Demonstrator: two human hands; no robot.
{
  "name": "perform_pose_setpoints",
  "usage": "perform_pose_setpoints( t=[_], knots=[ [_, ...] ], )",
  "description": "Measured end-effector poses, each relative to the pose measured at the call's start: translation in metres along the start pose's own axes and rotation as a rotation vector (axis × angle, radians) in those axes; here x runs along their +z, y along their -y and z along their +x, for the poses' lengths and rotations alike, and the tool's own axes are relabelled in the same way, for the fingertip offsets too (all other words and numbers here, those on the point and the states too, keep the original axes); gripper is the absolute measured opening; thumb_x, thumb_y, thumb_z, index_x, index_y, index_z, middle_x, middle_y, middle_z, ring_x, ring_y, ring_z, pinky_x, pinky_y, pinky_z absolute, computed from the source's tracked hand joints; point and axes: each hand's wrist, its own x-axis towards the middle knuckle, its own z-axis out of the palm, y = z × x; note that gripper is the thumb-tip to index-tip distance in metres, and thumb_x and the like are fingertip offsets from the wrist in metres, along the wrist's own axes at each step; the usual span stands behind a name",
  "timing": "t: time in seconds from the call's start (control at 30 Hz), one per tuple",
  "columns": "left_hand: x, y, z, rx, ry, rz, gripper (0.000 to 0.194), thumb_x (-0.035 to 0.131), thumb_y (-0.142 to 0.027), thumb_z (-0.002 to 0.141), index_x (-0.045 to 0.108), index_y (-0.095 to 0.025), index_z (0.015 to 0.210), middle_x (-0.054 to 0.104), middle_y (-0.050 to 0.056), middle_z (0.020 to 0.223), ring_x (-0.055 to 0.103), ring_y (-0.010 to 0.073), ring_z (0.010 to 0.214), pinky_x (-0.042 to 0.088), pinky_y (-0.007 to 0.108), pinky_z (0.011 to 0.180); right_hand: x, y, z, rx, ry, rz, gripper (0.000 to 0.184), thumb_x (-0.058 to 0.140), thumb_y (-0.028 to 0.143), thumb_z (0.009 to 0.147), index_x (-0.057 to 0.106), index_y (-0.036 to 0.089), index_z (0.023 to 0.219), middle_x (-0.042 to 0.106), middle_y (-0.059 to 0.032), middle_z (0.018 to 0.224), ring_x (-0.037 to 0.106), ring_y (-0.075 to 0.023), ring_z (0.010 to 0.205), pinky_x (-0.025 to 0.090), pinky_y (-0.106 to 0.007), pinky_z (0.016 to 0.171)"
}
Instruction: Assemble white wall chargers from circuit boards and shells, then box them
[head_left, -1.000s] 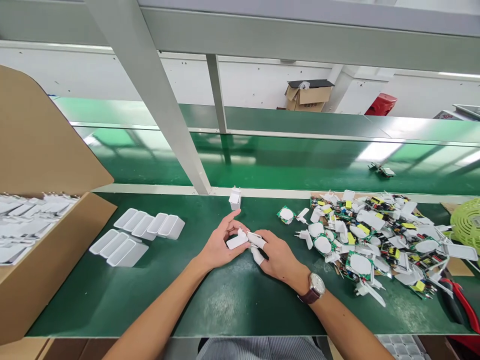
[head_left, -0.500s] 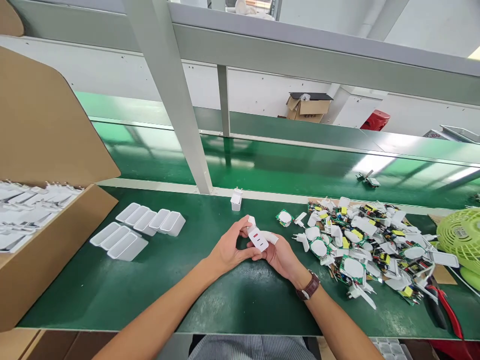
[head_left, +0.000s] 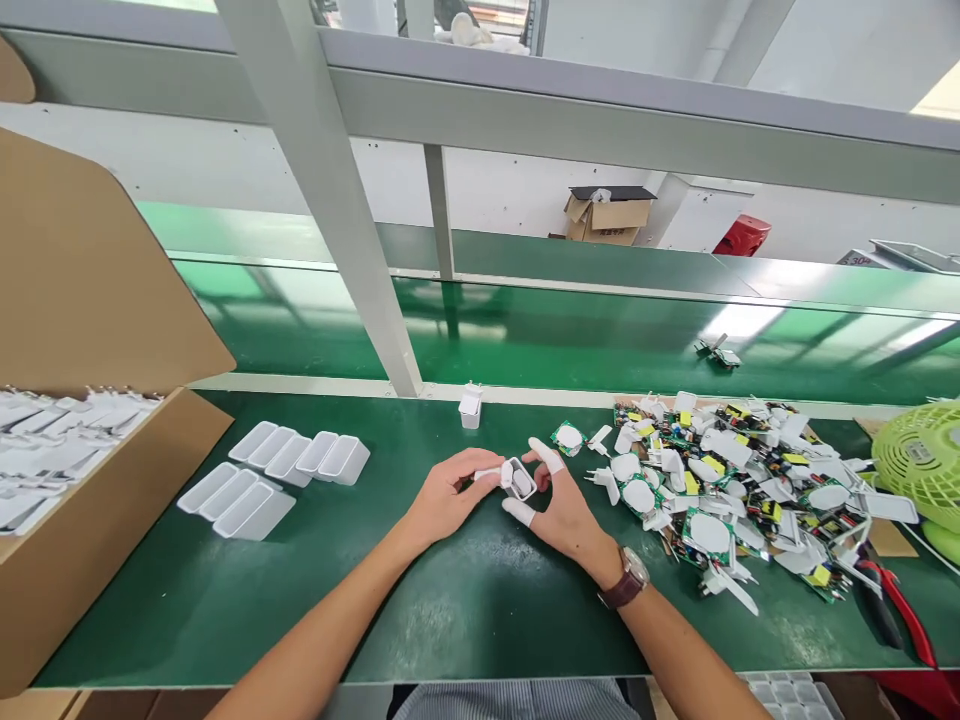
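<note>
A white plug charger (head_left: 519, 479) is pinched between the thumb and fingers of my left hand (head_left: 447, 496), its open-looking end turned up and to the right. My right hand (head_left: 571, 512) is spread around the charger's right side, thumb and forefinger wide apart. White finger covers sit on that thumb and forefinger. Whether its other fingertips touch the charger I cannot tell. Beyond my hands a second white charger piece (head_left: 470, 407) stands upright on the green table (head_left: 420, 620). To the left lie two rows of empty white casings (head_left: 247, 503).
On the right spreads a heap of circuit boards and white plug parts (head_left: 709, 490). Red-handled pliers (head_left: 896, 605) and a green fan (head_left: 919, 460) are at the far right. A cardboard box (head_left: 142, 470) of white parts stands left. A slanted metal post (head_left: 352, 250) rises behind the table.
The charger has turned so its ported face no longer shows. My right hand has let go and opened, while my left hand keeps hold. The view has tilted slightly upward.
</note>
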Motion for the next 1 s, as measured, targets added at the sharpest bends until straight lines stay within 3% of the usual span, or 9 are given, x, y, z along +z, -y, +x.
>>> perform_pose_setpoints(
  t=[0.1, 0.2, 0.27, 0.4, 0.53, 0.67, 0.83, 0.9, 1.0],
  knots=[
    [-0.005, -0.006, 0.000, 0.040, 0.112, -0.112, 0.027, 0.073, -0.035, 0.090, 0.076, -0.021, 0.113, 0.070, 0.013, 0.129, 0.073, 0.0241, 0.107, 0.062, 0.039, 0.090, -0.005, -0.001, 0.007, 0.041, 0.228, 0.016, 0.090, 0.079, 0.038, 0.079, 0.034, 0.021, 0.155, 0.066, -0.0050, 0.101, 0.060, -0.0197, 0.077, 0.056, -0.042, 0.078],
    [-0.014, -0.013, 0.001, 0.022, 0.222, -0.082, 0.016, 0.074, -0.033, 0.089, 0.079, -0.021, 0.099, 0.071, 0.014, 0.129, 0.070, 0.0280, 0.116, 0.059, 0.047, 0.099, -0.009, 0.001, 0.015, 0.013, 0.347, 0.053, 0.093, 0.083, 0.043, 0.077, 0.037, 0.021, 0.154, 0.068, -0.0084, 0.114, 0.066, -0.0242, 0.095, 0.055, -0.043, 0.088],
    [-0.019, -0.017, 0.004, 0.024, 0.266, -0.047, 0.012, 0.074, -0.032, 0.089, 0.080, -0.021, 0.092, 0.073, 0.013, 0.126, 0.070, 0.0284, 0.116, 0.058, 0.048, 0.099, -0.012, 0.003, 0.019, -0.022, 0.362, 0.059, 0.096, 0.087, 0.044, 0.073, 0.038, 0.021, 0.153, 0.067, -0.0100, 0.121, 0.066, -0.0260, 0.101, 0.054, -0.043, 0.091],
    [-0.022, -0.026, 0.012, 0.026, 0.354, -0.054, 0.022, 0.077, -0.033, 0.087, 0.079, -0.023, 0.107, 0.068, 0.014, 0.122, 0.071, 0.0236, 0.103, 0.061, 0.039, 0.088, -0.013, 0.005, 0.019, -0.076, 0.342, 0.049, 0.091, 0.087, 0.044, 0.073, 0.043, 0.023, 0.149, 0.069, -0.0073, 0.114, 0.068, -0.0248, 0.094, 0.055, -0.038, 0.083],
    [-0.015, -0.034, 0.019, 0.080, 0.386, 0.152, 0.024, 0.083, -0.036, 0.081, 0.080, -0.028, 0.103, 0.066, 0.010, 0.122, 0.068, 0.0220, 0.100, 0.059, 0.040, 0.090, -0.010, 0.000, 0.015, -0.130, 0.285, 0.058, 0.084, 0.083, 0.043, 0.077, 0.043, 0.025, 0.149, 0.067, -0.0084, 0.119, 0.068, -0.0245, 0.092, 0.055, -0.035, 0.078],
    [0.001, -0.031, 0.019, 0.263, 0.276, 0.365, 0.024, 0.085, -0.036, 0.079, 0.078, -0.027, 0.100, 0.073, 0.009, 0.119, 0.065, 0.0257, 0.106, 0.056, 0.046, 0.095, -0.007, -0.005, 0.014, -0.113, 0.280, 0.025, 0.093, 0.080, 0.039, 0.080, 0.031, 0.022, 0.156, 0.065, -0.0131, 0.125, 0.069, -0.0264, 0.092, 0.055, -0.036, 0.078],
    [0.032, -0.009, 0.003, 0.326, -0.091, 0.365, 0.021, 0.083, -0.034, 0.081, 0.068, -0.022, 0.091, 0.074, 0.011, 0.116, 0.069, 0.0272, 0.109, 0.059, 0.049, 0.092, -0.011, -0.003, 0.013, -0.116, 0.301, -0.013, 0.096, 0.076, 0.029, 0.080, 0.023, 0.022, 0.159, 0.065, -0.0137, 0.125, 0.069, -0.0276, 0.093, 0.054, -0.036, 0.077],
    [0.038, -0.003, -0.003, 0.345, -0.129, 0.379, 0.018, 0.081, -0.030, 0.084, 0.066, -0.022, 0.091, 0.072, 0.012, 0.124, 0.070, 0.0281, 0.112, 0.061, 0.049, 0.093, -0.014, 0.000, 0.013, -0.106, 0.311, 0.003, 0.096, 0.074, 0.024, 0.079, 0.022, 0.022, 0.160, 0.066, -0.0125, 0.122, 0.070, -0.0267, 0.091, 0.054, -0.036, 0.077],
    [0.037, -0.004, -0.005, 0.402, -0.083, 0.462, 0.014, 0.078, -0.024, 0.087, 0.067, -0.022, 0.095, 0.070, 0.014, 0.131, 0.070, 0.0289, 0.115, 0.061, 0.049, 0.094, -0.016, 0.004, 0.013, -0.077, 0.306, 0.025, 0.096, 0.073, 0.021, 0.079, 0.021, 0.021, 0.160, 0.067, -0.0115, 0.120, 0.070, -0.0265, 0.091, 0.054, -0.035, 0.077]
  ],
)
